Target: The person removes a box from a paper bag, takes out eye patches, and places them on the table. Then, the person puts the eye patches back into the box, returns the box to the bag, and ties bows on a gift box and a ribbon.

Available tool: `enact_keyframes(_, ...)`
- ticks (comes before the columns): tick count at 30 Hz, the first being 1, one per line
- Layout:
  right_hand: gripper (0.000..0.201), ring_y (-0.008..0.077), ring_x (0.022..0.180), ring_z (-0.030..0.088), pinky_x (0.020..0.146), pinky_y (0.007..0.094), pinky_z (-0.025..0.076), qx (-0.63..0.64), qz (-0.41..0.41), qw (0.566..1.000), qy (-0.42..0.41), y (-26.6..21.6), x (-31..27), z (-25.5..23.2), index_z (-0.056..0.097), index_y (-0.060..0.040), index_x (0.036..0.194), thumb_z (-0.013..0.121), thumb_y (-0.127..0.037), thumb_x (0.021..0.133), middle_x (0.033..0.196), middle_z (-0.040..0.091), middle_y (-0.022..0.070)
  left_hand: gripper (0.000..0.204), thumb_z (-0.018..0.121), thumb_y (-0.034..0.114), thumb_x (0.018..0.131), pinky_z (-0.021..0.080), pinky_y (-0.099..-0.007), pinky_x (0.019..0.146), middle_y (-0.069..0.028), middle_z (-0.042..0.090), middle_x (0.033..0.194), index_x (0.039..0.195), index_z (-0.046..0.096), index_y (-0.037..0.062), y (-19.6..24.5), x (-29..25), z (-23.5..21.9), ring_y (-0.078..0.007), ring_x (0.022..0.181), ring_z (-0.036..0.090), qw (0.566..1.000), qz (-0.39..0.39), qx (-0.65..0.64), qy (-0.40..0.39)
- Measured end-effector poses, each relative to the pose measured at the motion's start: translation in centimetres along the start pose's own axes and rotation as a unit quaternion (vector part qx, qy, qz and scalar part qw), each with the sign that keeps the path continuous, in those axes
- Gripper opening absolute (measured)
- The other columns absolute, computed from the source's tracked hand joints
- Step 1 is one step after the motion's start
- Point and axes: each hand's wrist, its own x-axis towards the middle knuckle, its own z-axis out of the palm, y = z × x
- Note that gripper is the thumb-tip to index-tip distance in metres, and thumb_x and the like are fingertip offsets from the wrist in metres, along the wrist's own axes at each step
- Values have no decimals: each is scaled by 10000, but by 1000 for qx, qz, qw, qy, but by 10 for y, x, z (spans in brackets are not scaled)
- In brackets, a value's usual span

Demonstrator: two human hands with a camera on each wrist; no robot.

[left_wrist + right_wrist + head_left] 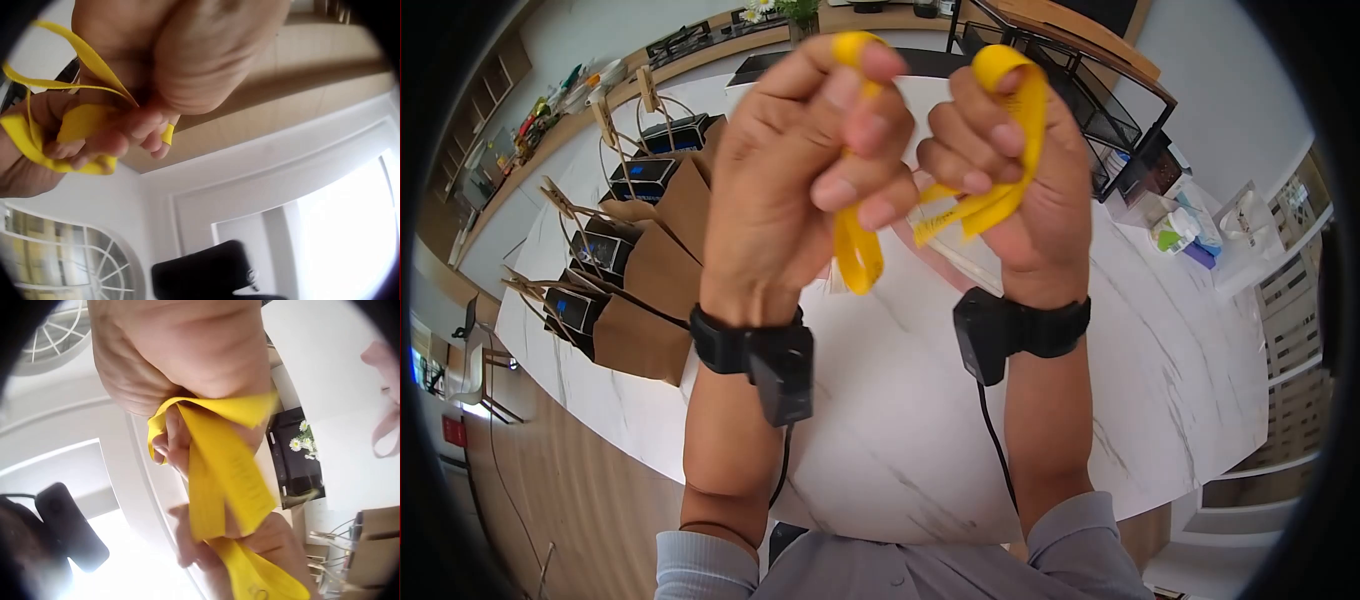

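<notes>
Both hands are raised in front of the body, close together, gripping yellow ribbon with small dark print. My left hand (775, 170) has curled fingers around one part; a loop of the yellow ribbon (860, 255) hangs below them, and another bit passes over the index finger. Over the curled fingers of my right hand (1055, 200) the ribbon bends in a wide arc, its loose lengths pointing toward the left hand. In the right wrist view flat ribbon tails (234, 469) hang from that hand. Behind the hands lies a pale pink ribbon (955, 265) on something white.
Several brown paper bags (650, 290) with clothespins on their handles and black boxes inside stand on the left of the marbled table (1160, 390). To the right are a black rack (1100, 130) and a clear container (1185, 235) of small packages. White flowers (303, 440) stand at the back.
</notes>
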Motion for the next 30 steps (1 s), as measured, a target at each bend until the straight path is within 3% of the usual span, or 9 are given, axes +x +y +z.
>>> enact_keyframes(3,188,52,516,335,511,220,344,-138,41,983,112,1,-4,-5,572,3,1129,479,-141,1053,757,483,2,185,509,118,1056,391,-202,506,-11,543,826,1164,593,-6,-10,2,0,-17,555,390,999,-12,40,27)
enact_keyframes(6,225,49,514,330,516,219,345,-110,63,989,80,2,-6,-17,574,11,1130,459,-174,1073,756,484,0,218,506,146,1065,385,-217,517,-29,560,809,1137,607,-34,-12,-1,-8,-25,560,394,996,-7,63,56)
enact_keyframes(11,655,38,478,287,461,210,303,-82,98,990,60,3,-5,-16,594,15,1115,484,-615,974,755,500,-3,209,504,142,1066,368,-207,517,-21,551,804,1131,607,-28,-10,-1,-13,-24,557,381,996,-14,49,72)
enact_keyframes(15,584,31,488,303,474,199,323,-96,82,991,37,5,-7,-15,603,-7,1097,522,-573,981,751,512,4,206,504,147,1067,361,-201,511,-19,544,800,1128,606,-21,-9,-2,-14,-21,552,372,997,-26,50,54)
enact_keyframes(17,445,35,511,334,513,205,358,-219,48,967,125,7,-7,-11,590,-48,1011,527,-489,1019,757,530,17,202,497,150,1069,358,-196,505,-16,534,795,1121,603,-14,-4,-3,-12,-18,545,363,995,-27,70,68)
enact_keyframes(24,176,78,615,465,779,328,530,-149,29,983,100,-2,-9,-24,573,-81,1020,491,-230,1066,796,528,8,188,499,143,1066,345,-189,491,-10,519,782,1107,607,-5,11,-8,-18,-13,540,345,993,-19,91,67)
enact_keyframes(27,135,146,785,605,932,412,530,-85,44,991,89,-10,-11,-24,583,-76,1013,481,-156,1053,920,611,54,136,525,106,1046,313,-161,466,20,519,794,1131,587,20,18,-11,-27,-2,545,332,991,-22,112,63)
enact_keyframes(29,179,216,1018,663,977,439,517,-146,42,965,214,-14,-11,-11,604,-56,1050,496,-199,1051,1124,661,109,132,534,101,1040,311,-159,462,18,519,799,1130,587,20,25,-13,-29,0,543,326,990,-16,115,82)
enact_keyframes(30,179,216,1018,663,977,439,517,-146,42,965,213,-18,-13,-16,604,-56,1050,496,-199,1051,1124,661,109,130,544,95,1034,309,-157,458,16,520,804,1130,587,20,29,-14,-29,1,541,320,988,-11,119,102)
